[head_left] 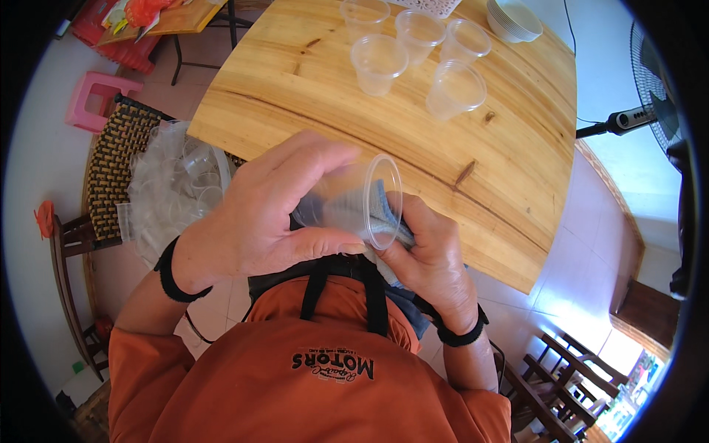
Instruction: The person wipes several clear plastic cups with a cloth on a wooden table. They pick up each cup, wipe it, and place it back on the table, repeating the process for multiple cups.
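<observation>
My left hand (255, 210) curves around the side of a clear plastic cup (334, 201), its thumb stretched along the near side toward the rim. The cup lies on its side in the air at the table's near edge, mouth toward the right. At that mouth, my right hand (432, 255) pinches a blue-grey cloth (404, 234). Part of the cloth shows through the clear rim; whether it reaches deep inside is hard to make out. Farther off, several similar clear cups (379, 65) stand upright on the wooden table (332, 103).
White stacked bowls (515, 21) and a white basket (432, 6) sit at the table's far side. A bag of clear cups (177, 188) rests on a woven chair (114, 159) at left. There is a pink stool (92, 100) beyond, and a fan (642, 114) at right.
</observation>
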Available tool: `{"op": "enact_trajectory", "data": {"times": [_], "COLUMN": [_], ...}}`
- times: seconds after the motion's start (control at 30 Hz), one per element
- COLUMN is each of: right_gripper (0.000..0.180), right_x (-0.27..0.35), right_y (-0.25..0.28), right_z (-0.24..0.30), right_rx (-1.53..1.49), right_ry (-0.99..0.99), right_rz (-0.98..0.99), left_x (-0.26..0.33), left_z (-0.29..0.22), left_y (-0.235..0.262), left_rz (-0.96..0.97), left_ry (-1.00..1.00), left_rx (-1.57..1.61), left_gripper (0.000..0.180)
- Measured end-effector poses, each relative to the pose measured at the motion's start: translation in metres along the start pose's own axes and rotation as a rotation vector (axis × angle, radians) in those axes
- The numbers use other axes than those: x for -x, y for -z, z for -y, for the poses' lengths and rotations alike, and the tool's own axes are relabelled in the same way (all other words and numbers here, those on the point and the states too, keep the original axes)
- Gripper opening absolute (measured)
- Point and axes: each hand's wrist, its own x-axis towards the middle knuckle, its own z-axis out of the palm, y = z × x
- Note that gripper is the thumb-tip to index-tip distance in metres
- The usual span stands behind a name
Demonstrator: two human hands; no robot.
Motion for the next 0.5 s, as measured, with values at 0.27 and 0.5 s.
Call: {"op": "enact_trajectory", "data": {"times": [0.27, 0.5], "right_gripper": [0.037, 0.037], "right_x": [-0.003, -0.008], "right_y": [0.005, 0.007], "right_z": [0.0, 0.001], "right_rx": [0.063, 0.106], "right_ry": [0.022, 0.059], "right_rz": [-0.01, -0.01], "left_x": [-0.018, -0.03], "left_z": [-0.009, -0.017], "left_y": [0.001, -0.004], "left_rz": [-0.041, -0.063], "left_ry": [-0.093, -0.11], "left_rx": [-0.281, -0.232], "left_gripper": [0.092, 0.08]}}
